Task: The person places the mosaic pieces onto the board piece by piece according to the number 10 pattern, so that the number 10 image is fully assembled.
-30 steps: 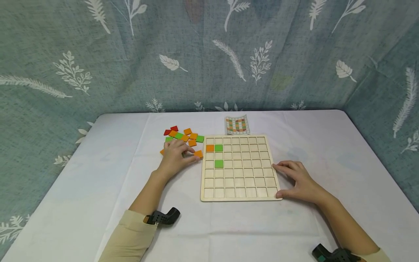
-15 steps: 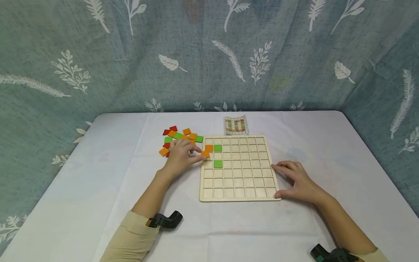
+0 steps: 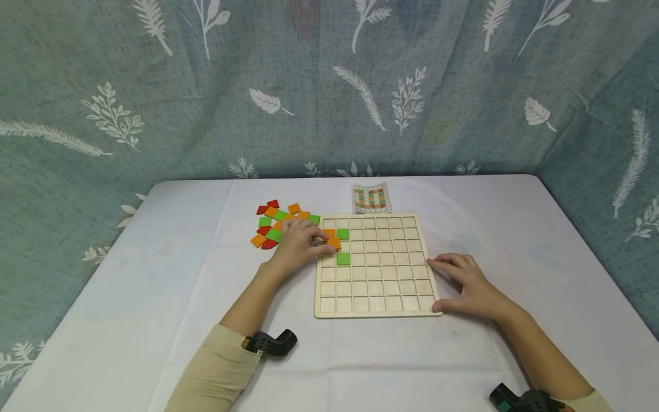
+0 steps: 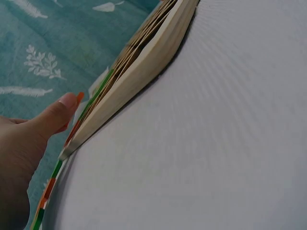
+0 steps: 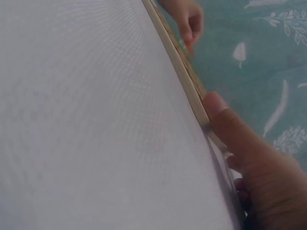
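Grid board [image 3: 381, 273] with two green tiles [image 3: 343, 259]

Red, orange and green tiles [image 3: 280, 215]; pale, grid-lined board [image 3: 381, 272]
White leaves pattern the teal curtain [image 3: 309, 126]; the cloth [image 3: 381, 355] is white, the sleeves [image 3: 213, 372] beige.

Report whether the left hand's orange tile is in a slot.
Out: the left hand pinches the orange tile raised above the board.

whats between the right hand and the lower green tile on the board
Just a bare stretch of the board, with no other tile, between the right hand and the lower green tile; the head view shows it.
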A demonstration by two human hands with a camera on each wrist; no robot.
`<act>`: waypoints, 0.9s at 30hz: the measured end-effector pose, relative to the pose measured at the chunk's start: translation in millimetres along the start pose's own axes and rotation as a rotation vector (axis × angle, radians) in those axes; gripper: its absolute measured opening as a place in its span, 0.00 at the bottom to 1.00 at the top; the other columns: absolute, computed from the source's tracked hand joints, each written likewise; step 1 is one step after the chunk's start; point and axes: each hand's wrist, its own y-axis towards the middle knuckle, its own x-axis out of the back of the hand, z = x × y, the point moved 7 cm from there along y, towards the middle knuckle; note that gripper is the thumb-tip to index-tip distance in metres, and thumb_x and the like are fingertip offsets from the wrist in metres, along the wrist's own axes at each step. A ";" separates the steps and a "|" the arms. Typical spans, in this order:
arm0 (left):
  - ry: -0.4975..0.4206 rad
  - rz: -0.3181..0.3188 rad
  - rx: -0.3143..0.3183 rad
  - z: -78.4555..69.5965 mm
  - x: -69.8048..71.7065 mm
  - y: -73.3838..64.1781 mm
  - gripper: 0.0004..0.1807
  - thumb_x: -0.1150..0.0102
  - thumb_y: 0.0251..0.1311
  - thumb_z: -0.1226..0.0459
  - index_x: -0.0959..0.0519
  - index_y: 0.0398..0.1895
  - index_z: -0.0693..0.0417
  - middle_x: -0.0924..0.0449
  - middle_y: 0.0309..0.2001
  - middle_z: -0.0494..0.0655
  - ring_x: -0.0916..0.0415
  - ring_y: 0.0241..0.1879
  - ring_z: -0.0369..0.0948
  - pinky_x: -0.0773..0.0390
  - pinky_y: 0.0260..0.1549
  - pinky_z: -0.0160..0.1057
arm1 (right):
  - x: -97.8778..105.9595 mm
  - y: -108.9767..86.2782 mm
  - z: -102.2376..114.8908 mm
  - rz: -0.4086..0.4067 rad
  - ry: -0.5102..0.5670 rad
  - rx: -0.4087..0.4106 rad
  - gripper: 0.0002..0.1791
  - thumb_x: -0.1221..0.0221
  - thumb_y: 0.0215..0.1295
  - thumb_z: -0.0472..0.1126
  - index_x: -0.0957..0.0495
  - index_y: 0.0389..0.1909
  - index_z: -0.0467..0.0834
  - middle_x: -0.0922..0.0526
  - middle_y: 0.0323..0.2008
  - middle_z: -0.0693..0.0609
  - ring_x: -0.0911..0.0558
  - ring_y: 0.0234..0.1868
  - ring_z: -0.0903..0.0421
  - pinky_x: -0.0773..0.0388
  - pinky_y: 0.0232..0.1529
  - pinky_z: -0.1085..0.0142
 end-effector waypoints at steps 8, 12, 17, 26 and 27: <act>-0.025 0.050 0.025 -2.5 -10.0 2.1 0.16 0.30 0.47 0.48 0.17 0.31 0.48 0.25 0.30 0.38 0.33 0.40 0.42 0.47 0.48 0.49 | -2.8 0.1 -0.8 0.003 -0.004 0.005 0.49 0.24 0.35 0.53 0.29 0.62 0.40 0.29 0.56 0.44 0.38 0.54 0.48 0.41 0.48 0.52; -0.039 0.050 0.013 -6.0 -12.9 2.2 0.16 0.31 0.48 0.48 0.17 0.32 0.48 0.24 0.31 0.38 0.33 0.39 0.41 0.48 0.50 0.49 | -2.5 0.0 -1.0 0.008 -0.004 0.001 0.49 0.24 0.35 0.53 0.29 0.62 0.40 0.29 0.56 0.44 0.38 0.53 0.48 0.42 0.48 0.53; -0.050 0.031 -0.002 -9.3 -14.6 3.1 0.15 0.30 0.47 0.48 0.17 0.32 0.47 0.27 0.29 0.37 0.35 0.36 0.40 0.49 0.50 0.50 | -1.4 -0.4 -1.0 0.011 -0.005 -0.001 0.48 0.24 0.36 0.53 0.30 0.62 0.41 0.30 0.56 0.44 0.38 0.54 0.47 0.42 0.48 0.53; -0.049 0.029 0.035 -8.3 -15.1 6.5 0.16 0.29 0.46 0.49 0.17 0.32 0.48 0.25 0.30 0.40 0.34 0.37 0.41 0.49 0.53 0.52 | -0.1 0.9 -1.5 0.017 0.000 -0.020 0.49 0.24 0.35 0.52 0.29 0.62 0.41 0.30 0.56 0.44 0.39 0.55 0.47 0.42 0.49 0.51; -0.053 0.030 0.042 -7.4 -15.1 6.2 0.17 0.29 0.46 0.49 0.17 0.32 0.48 0.25 0.31 0.40 0.34 0.38 0.41 0.50 0.53 0.52 | -0.4 0.9 -1.4 0.018 0.001 -0.021 0.49 0.24 0.35 0.52 0.29 0.62 0.41 0.30 0.56 0.44 0.39 0.55 0.47 0.42 0.49 0.51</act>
